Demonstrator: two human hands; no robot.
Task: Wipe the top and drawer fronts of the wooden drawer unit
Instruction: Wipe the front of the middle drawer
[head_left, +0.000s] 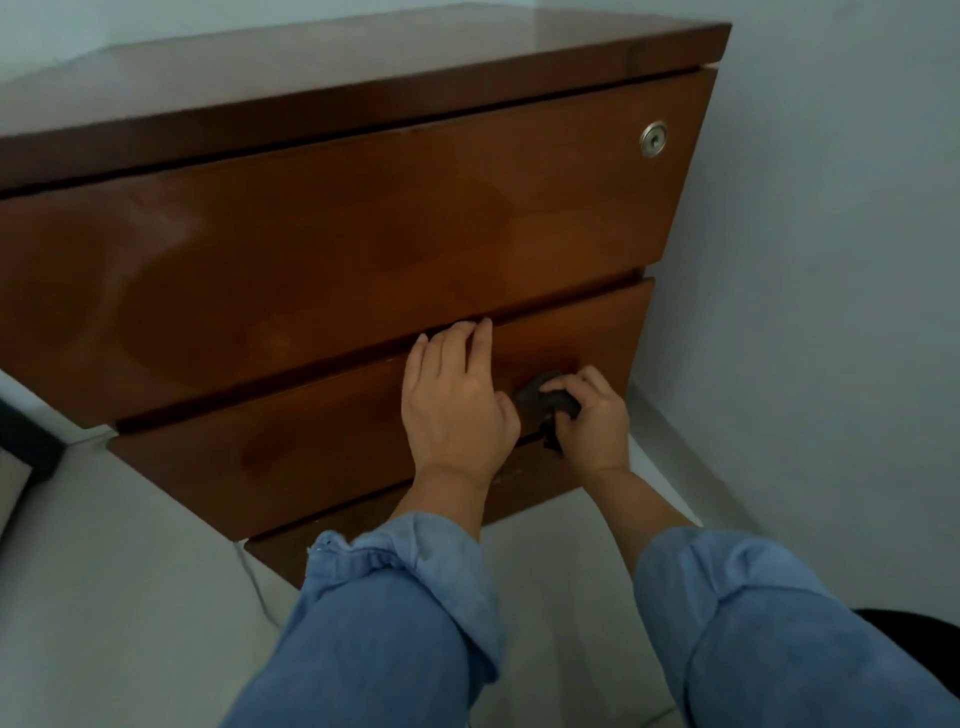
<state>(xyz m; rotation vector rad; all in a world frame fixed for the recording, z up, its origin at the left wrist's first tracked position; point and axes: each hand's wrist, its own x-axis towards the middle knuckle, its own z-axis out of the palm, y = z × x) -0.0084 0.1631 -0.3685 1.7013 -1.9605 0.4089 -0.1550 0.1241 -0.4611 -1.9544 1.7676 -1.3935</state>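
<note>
The wooden drawer unit (363, 218) fills the upper part of the view, brown and glossy, with three stacked drawer fronts and a flat top. My left hand (457, 400) lies flat on the middle drawer front, its fingertips hooked over that drawer's upper edge. My right hand (592, 421) is closed around a dark crumpled cloth (545, 400) and presses it against the right part of the same drawer front. The bottom drawer front is partly hidden by my arms.
A round metal lock (653, 139) sits at the top drawer's right end. A pale wall (831, 234) stands close on the right with a skirting board. Light floor tiles (130, 597) lie below. A dark frame edge (26, 436) shows at far left.
</note>
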